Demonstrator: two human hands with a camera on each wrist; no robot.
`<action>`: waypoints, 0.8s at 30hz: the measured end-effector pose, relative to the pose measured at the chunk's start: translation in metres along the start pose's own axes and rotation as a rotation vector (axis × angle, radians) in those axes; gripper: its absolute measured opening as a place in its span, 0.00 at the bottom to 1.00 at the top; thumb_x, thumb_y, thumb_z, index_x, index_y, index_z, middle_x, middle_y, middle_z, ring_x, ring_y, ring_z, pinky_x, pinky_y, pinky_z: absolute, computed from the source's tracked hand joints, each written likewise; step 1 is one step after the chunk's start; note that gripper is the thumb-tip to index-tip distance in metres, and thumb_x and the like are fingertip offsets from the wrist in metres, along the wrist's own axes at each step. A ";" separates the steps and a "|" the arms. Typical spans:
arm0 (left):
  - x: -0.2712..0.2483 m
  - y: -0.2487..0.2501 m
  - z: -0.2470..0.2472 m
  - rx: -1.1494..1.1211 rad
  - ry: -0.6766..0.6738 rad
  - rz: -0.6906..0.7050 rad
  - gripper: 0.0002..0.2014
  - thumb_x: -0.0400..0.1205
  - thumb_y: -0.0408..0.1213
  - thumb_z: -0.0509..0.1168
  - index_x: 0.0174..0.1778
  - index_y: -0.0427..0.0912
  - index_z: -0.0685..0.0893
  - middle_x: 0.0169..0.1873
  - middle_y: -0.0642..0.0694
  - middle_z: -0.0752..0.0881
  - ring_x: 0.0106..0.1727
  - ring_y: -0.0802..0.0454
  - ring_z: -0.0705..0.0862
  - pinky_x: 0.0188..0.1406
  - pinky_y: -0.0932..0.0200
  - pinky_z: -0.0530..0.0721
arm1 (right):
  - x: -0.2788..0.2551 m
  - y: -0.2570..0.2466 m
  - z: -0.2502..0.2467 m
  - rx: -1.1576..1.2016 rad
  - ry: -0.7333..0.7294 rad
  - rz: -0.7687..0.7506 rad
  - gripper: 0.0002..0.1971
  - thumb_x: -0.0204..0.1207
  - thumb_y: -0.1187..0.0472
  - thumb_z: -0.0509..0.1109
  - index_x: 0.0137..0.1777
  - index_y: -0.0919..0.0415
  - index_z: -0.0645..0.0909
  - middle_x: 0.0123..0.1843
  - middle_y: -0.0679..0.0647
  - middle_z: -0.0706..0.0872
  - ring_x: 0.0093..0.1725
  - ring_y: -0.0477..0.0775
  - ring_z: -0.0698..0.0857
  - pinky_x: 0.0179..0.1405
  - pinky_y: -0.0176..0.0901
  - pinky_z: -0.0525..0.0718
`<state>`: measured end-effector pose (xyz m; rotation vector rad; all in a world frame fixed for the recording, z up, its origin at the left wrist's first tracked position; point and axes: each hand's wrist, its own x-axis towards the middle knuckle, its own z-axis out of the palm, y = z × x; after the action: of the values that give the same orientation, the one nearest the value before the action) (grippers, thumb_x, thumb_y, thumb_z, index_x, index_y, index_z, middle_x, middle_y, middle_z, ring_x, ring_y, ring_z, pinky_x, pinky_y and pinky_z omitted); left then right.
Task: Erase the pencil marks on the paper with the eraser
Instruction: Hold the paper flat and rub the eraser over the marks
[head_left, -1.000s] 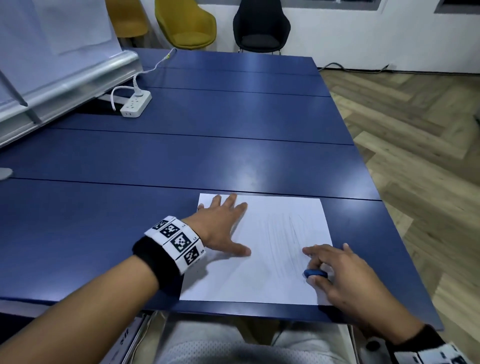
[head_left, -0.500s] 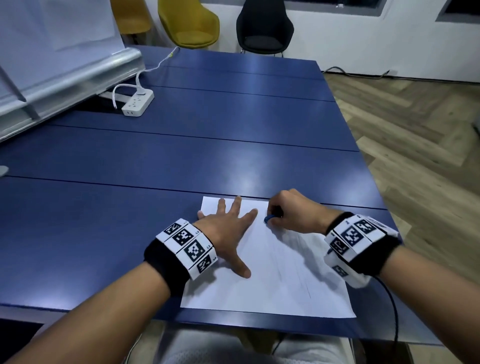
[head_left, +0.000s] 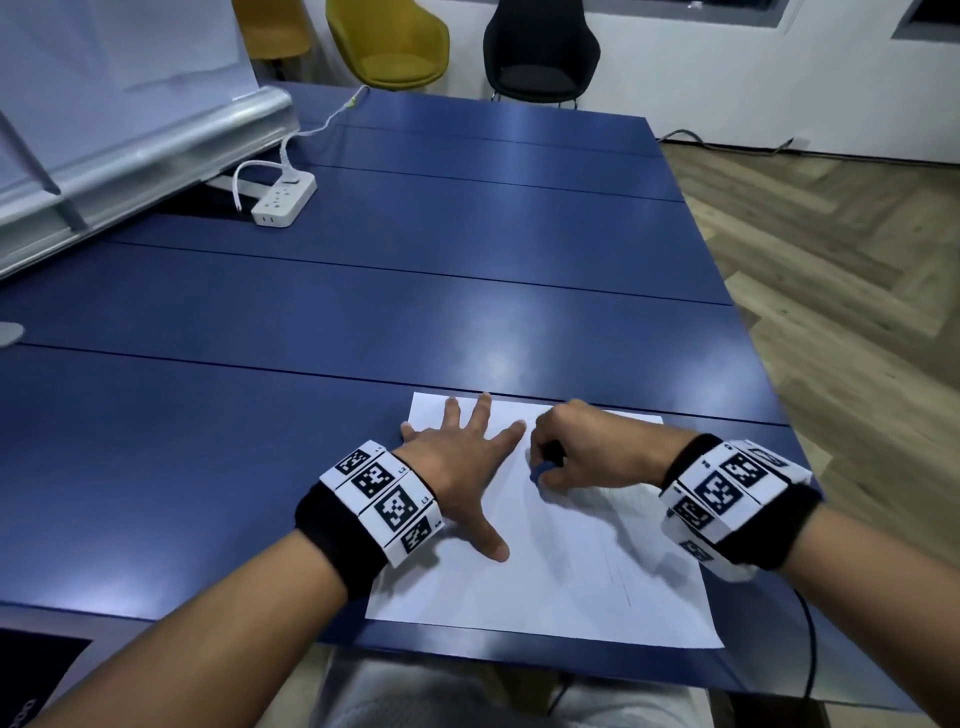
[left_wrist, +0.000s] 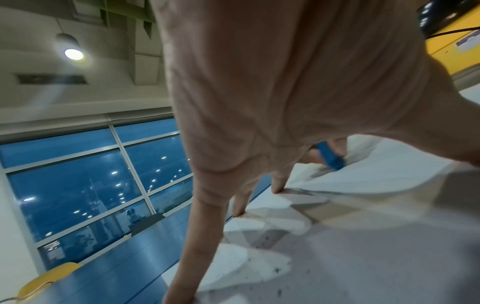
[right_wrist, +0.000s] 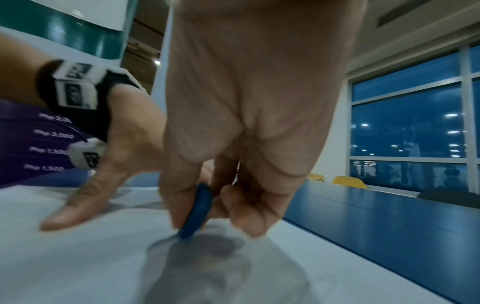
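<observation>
A white sheet of paper (head_left: 561, 582) with faint pencil strokes lies at the near edge of the blue table (head_left: 415, 291). My left hand (head_left: 457, 462) lies flat on the sheet's left part, fingers spread and straight, pressing it down. My right hand (head_left: 571, 457) pinches a small blue eraser (head_left: 540, 472) between thumb and fingers, its lower edge on the paper just right of my left index finger. The right wrist view shows the flat blue eraser (right_wrist: 196, 214) standing on edge on the paper (right_wrist: 78, 257). In the left wrist view the eraser (left_wrist: 330, 156) shows beyond my fingers (left_wrist: 202, 236).
A white power strip (head_left: 284, 200) with its cable lies at the far left of the table, beside a whiteboard tray (head_left: 140, 156). Yellow chairs (head_left: 389, 41) and a black chair (head_left: 540, 52) stand beyond the table. Wooden floor (head_left: 831, 260) runs along the right.
My right hand has carried the eraser from the sheet's lower right up to its top middle, then slightly down toward me. The left hand stays flat on the paper.
</observation>
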<state>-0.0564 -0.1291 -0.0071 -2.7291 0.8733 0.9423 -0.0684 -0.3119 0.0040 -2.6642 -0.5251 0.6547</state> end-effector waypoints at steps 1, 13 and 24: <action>0.000 0.000 0.000 -0.002 0.000 -0.003 0.71 0.60 0.67 0.80 0.84 0.61 0.32 0.84 0.45 0.29 0.85 0.34 0.33 0.69 0.14 0.58 | -0.002 -0.004 -0.001 -0.005 -0.064 -0.006 0.01 0.68 0.62 0.76 0.39 0.58 0.88 0.38 0.48 0.91 0.32 0.44 0.83 0.37 0.42 0.85; -0.001 0.002 -0.001 -0.007 -0.005 0.007 0.69 0.60 0.66 0.81 0.82 0.67 0.33 0.84 0.44 0.29 0.85 0.32 0.33 0.68 0.13 0.60 | 0.002 -0.011 -0.008 0.004 -0.129 0.001 0.07 0.66 0.64 0.79 0.32 0.55 0.84 0.31 0.44 0.88 0.28 0.36 0.82 0.33 0.36 0.81; 0.001 0.000 0.000 -0.024 -0.008 0.006 0.70 0.59 0.66 0.81 0.83 0.66 0.33 0.84 0.45 0.28 0.85 0.33 0.32 0.69 0.12 0.58 | -0.006 -0.013 -0.004 0.051 -0.087 0.027 0.03 0.66 0.62 0.79 0.37 0.58 0.88 0.37 0.47 0.92 0.35 0.43 0.87 0.42 0.45 0.89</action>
<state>-0.0558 -0.1296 -0.0078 -2.7420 0.8755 0.9711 -0.0743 -0.3039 0.0149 -2.6091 -0.4898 0.7839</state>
